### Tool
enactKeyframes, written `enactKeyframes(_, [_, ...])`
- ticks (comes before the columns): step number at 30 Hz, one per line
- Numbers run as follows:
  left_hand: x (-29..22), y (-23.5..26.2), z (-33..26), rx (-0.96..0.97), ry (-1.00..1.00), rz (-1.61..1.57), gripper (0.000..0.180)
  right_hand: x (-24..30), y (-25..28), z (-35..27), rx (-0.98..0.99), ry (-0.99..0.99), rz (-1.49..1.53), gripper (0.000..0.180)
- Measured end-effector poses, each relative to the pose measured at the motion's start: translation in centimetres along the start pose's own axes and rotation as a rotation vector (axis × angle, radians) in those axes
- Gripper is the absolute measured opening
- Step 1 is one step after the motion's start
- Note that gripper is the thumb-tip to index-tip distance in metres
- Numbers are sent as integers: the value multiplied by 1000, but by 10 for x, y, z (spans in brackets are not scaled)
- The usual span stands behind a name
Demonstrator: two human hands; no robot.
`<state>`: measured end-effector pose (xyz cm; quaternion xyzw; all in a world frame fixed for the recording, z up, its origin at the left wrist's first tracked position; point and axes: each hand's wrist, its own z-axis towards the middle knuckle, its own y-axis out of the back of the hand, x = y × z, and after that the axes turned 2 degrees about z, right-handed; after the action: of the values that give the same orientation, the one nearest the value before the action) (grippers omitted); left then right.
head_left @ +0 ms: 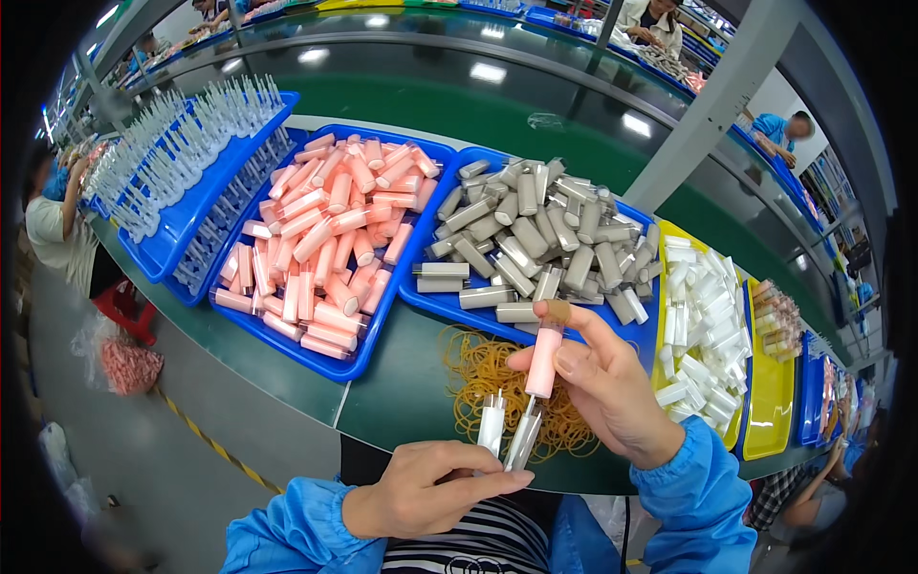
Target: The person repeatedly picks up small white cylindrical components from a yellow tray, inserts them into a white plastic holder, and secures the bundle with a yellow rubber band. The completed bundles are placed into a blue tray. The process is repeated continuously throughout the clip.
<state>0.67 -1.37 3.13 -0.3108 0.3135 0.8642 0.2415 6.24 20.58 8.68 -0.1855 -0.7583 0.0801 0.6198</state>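
Between the fingers and thumb of my right hand (607,387) is a small pink tube (543,362) with a clear upper end, held upright. My left hand (430,488) lies below and to its left, closed around two tubes that stick up past the fingers. One is a white tube (491,428) with small prongs on top. The other is a clear, greyish tube (523,440). A thin pale stem joins the bottom of the pink tube to the clear tube's top. Behind both hands a heap of tan rubber bands (478,373) spreads over the green table.
A blue tray of pink tubes (330,225) stands left of a blue tray of grey tubes (531,230). To the right are a yellow tray of white tubes (703,330) and another yellow tray (770,411). Stacked blue trays (182,244) hold thin white sticks. A grey post (712,110) rises behind.
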Motion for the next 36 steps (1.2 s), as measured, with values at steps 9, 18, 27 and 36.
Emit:
enactKeyframes(9, [-6,-8,2,56,-1,28,44,-12,10,-18,-3,100,-65,47])
enactKeyframes(18, [0,-12,4,-12,-96,154,40,-26,12,-36,80,236,-360,42])
enactKeyframes(27, [-8,-13,8,-210,267,-375,92,-12,5,-38,204,566,-676,31])
enactKeyframes(36, [-9,-20,15,292,1019,-1058,43,-11,-21,-48,73,759,-1248,37])
